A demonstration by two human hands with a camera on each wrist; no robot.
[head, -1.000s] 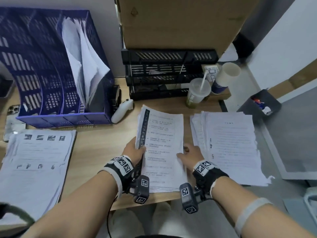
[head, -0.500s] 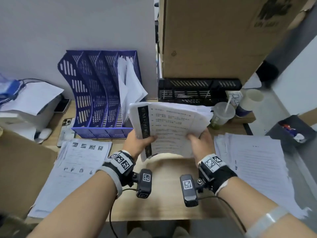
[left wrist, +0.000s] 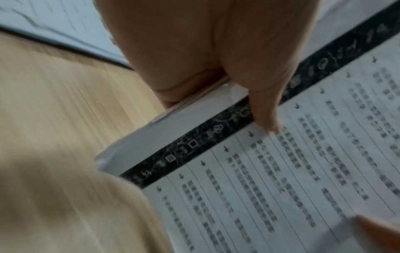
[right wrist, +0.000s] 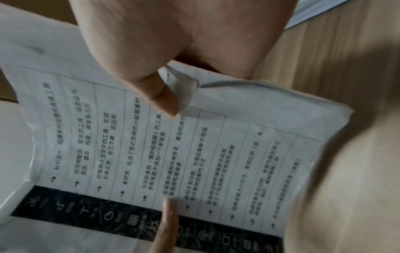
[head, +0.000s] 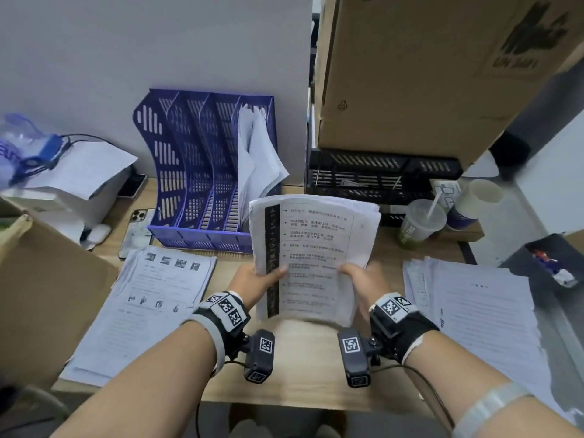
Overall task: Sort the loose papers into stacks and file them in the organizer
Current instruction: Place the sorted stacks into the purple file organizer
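A thick stack of printed papers with a black strip down its left side is held above the wooden desk. My left hand pinches its left edge, thumb on top. My right hand grips the right edge, thumb on the page. The blue organizer stands behind at the left, with white sheets in its rightmost slot. A second paper stack lies at the left of the desk, a third stack at the right.
A black tray organizer sits under a big cardboard box at the back. A lidded drink cup with a straw and a paper cup stand at the right. A phone lies left of the blue organizer. A brown box fills the left edge.
Both hands lifted the striped stack off the desk and raised it upright in front of the blue organizer. My head view has tilted up and back.
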